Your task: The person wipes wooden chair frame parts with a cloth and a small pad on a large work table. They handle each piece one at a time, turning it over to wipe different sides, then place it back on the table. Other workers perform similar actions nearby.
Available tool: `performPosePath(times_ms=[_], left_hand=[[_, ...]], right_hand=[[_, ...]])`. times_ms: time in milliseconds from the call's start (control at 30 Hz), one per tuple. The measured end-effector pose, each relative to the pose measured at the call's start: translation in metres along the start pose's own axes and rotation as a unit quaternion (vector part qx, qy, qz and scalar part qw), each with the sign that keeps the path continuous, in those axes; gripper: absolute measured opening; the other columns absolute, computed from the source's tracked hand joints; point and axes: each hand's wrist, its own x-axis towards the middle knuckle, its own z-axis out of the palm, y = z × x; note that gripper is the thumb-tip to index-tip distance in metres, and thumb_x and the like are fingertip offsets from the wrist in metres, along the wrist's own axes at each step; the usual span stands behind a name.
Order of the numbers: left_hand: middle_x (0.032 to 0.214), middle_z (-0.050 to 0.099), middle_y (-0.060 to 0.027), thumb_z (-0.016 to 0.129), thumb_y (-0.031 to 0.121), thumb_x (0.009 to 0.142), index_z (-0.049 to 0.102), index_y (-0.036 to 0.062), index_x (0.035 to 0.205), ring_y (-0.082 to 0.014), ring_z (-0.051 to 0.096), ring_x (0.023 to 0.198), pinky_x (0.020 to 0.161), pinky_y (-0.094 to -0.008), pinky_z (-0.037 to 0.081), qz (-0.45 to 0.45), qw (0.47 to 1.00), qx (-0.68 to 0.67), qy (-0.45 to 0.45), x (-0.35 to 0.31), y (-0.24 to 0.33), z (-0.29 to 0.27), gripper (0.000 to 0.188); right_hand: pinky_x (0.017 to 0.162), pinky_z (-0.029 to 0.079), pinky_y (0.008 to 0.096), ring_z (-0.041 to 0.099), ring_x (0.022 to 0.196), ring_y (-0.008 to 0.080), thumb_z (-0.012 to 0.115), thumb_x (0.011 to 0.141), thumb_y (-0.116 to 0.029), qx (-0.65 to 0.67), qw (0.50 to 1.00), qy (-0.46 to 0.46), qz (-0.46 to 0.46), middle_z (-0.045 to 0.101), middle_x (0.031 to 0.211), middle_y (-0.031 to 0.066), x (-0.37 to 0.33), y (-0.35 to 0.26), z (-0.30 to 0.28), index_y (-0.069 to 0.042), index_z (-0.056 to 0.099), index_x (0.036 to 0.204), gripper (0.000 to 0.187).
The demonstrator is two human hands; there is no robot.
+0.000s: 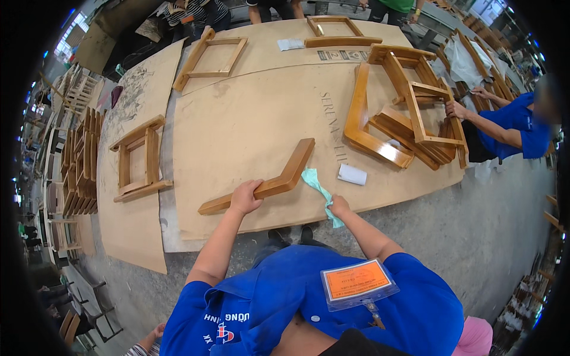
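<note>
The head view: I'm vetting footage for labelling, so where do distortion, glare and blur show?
Head view: fisheye bends the far edge of the table near a black rim; head view: bright glare sits on the varnished angled piece at right; head view: the co-worker's head is blurred; head view: the bent wooden bar and green cloth look fairly sharp.
</note>
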Motion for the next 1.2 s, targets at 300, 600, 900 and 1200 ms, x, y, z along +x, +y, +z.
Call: performPosePath(times_ms=[300, 600, 900, 1200], left_hand=[[0.091, 0.062, -0.0109, 0.068, 0.017, 0.062, 0.061, 0.0116, 0.11, -0.0323, 0.06, 0.087, 0.076, -0.0413, 0.05, 0.003, 1.0, -0.004, 0.014, 0.004, 0.002, -0.006, 0.049], [0.097, 0.064, -0.0113, 0.068, 0.019, 0.062, 0.062, 0.0118, 0.111, -0.0313, 0.06, 0.092, 0.079, -0.0405, 0.05, -0.011, 1.0, -0.011, 0.008, 0.008, 0.001, -0.009, 0.049], [0.102, 0.066, -0.0136, 0.069, 0.017, 0.062, 0.065, 0.0086, 0.109, -0.0311, 0.062, 0.094, 0.083, -0.0377, 0.051, -0.038, 0.998, -0.048, 0.01, 0.02, -0.004, -0.021, 0.047], [0.098, 0.067, -0.0125, 0.066, 0.018, 0.063, 0.066, 0.0124, 0.105, -0.0316, 0.062, 0.091, 0.08, -0.0391, 0.051, -0.066, 0.995, -0.078, -0.012, 0.035, -0.014, -0.036, 0.043]], right_hand=[[0.08, 0.049, 0.044, 0.061, 0.092, 0.0367, 0.074, 0.071, -0.023, -0.044, 0.999, -0.007, -0.004, 0.064, 0.095, 0.0198, 0.007, -0.01, -0.012, -0.004, 0.06, 0.096, 0.035], [0.079, 0.049, 0.0441, 0.062, 0.09, 0.0371, 0.076, 0.071, -0.026, -0.038, 0.999, -0.028, -0.022, 0.065, 0.093, 0.0203, 0.011, -0.007, -0.015, -0.003, 0.06, 0.095, 0.037], [0.08, 0.05, 0.0422, 0.063, 0.091, 0.0365, 0.076, 0.069, -0.031, -0.029, 0.997, -0.053, -0.055, 0.066, 0.095, 0.0211, 0.017, 0.002, -0.019, -0.003, 0.062, 0.097, 0.042], [0.081, 0.05, 0.0378, 0.064, 0.091, 0.0287, 0.075, 0.073, -0.035, 0.015, 0.998, -0.057, -0.033, 0.066, 0.097, 0.0181, 0.057, -0.051, -0.155, -0.004, 0.062, 0.104, 0.046]])
